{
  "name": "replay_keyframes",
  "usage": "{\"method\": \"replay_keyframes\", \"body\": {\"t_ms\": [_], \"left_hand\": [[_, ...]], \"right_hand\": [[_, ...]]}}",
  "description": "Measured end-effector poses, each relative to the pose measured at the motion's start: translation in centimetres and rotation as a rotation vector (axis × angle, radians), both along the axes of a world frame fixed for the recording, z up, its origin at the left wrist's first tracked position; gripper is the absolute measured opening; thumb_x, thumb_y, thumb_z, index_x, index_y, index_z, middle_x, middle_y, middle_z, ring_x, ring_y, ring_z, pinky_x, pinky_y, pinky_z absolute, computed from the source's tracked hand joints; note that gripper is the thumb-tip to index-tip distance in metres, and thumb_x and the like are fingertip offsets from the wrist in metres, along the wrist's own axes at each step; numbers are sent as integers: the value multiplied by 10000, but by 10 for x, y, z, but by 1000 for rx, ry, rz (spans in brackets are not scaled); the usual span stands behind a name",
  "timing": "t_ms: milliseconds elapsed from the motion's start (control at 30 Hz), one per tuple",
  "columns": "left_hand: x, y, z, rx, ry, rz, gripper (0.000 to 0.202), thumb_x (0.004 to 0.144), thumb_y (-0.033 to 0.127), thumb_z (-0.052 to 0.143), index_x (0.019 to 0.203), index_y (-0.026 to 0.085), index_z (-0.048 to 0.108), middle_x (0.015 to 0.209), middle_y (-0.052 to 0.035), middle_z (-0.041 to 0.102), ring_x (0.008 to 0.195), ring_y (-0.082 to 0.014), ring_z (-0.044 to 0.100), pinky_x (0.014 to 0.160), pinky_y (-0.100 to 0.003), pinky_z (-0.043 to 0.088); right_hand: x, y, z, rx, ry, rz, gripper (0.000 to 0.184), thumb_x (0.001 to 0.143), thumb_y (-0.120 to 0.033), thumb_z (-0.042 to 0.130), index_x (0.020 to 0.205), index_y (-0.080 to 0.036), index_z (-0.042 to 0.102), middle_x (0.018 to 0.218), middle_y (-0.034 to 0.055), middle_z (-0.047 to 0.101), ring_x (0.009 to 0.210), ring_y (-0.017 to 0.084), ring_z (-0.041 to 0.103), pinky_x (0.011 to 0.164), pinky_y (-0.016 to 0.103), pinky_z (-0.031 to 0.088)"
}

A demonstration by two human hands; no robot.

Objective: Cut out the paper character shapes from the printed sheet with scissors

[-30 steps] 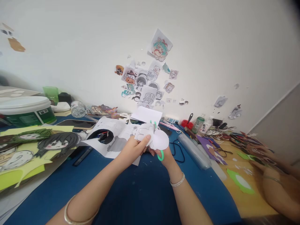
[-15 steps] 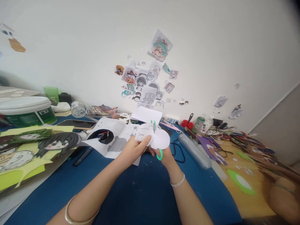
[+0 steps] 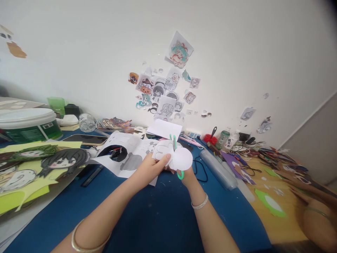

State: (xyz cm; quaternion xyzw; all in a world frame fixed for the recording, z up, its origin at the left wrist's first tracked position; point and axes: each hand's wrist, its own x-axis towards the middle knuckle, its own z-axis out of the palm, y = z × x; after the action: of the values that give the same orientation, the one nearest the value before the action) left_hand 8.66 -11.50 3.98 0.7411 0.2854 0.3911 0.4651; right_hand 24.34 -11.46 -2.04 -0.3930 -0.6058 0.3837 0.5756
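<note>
A small white paper [image 3: 163, 148] with black drawn lines is pinched in my left hand [image 3: 158, 162], thumb on top. Its rounded white part [image 3: 183, 159] sticks out to the right, over my right hand [image 3: 187, 175]. Green-handled scissors [image 3: 180, 175] are in my right hand; a green loop shows below the paper and green-edged blades rise above it. The paper lies between the blades. Most of my right fingers are hidden behind the paper. Left of my hands, a printed sheet [image 3: 133, 161] with a cut-out hole rests on the blue tabletop [image 3: 158, 214].
Coloured character cut-outs [image 3: 64, 163] lie at left near a white-and-green tub [image 3: 28, 123]. Right of my hands are a clear plastic roll [image 3: 218, 168], a black cord [image 3: 201, 170] and bottles [image 3: 223, 138]. Another person's arm [image 3: 316, 207] reaches over the wooden table at far right.
The rounded part of the paper has shifted slightly right and down, and the scissors have tilted a little against it. My hands have hardly moved.
</note>
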Motion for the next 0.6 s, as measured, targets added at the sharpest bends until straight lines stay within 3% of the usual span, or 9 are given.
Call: {"method": "replay_keyframes", "body": {"t_ms": [100, 433, 600], "left_hand": [[1, 0, -1, -10, -11, -8, 372, 798, 404, 415, 485, 203, 422, 380, 45, 440, 406, -107, 420, 464, -230, 340], [-1, 4, -6, -9, 52, 20, 386, 781, 453, 413, 490, 198, 427, 409, 41, 407, 431, -115, 394, 464, -234, 326], [-4, 3, -2, -70, 141, 46, 372, 732, 479, 460, 497, 192, 437, 438, 43, 388, 441, -112, 373, 445, -228, 311]], "right_hand": [[1, 1, -3, -2, 12, 10, 521, 666, -546, 637, 1010, -186, 484, 618, 16, 539, 473, 125, 447, 418, 258, 378], [2, 0, -3, 4, 44, -6, 449, 665, -516, 652, 938, -190, 509, 555, -15, 500, 449, 113, 438, 405, 237, 388], [5, 2, -8, -13, 105, -45, 564, 644, -517, 669, 1065, -215, 446, 617, -4, 517, 466, 123, 461, 421, 250, 421]]}}
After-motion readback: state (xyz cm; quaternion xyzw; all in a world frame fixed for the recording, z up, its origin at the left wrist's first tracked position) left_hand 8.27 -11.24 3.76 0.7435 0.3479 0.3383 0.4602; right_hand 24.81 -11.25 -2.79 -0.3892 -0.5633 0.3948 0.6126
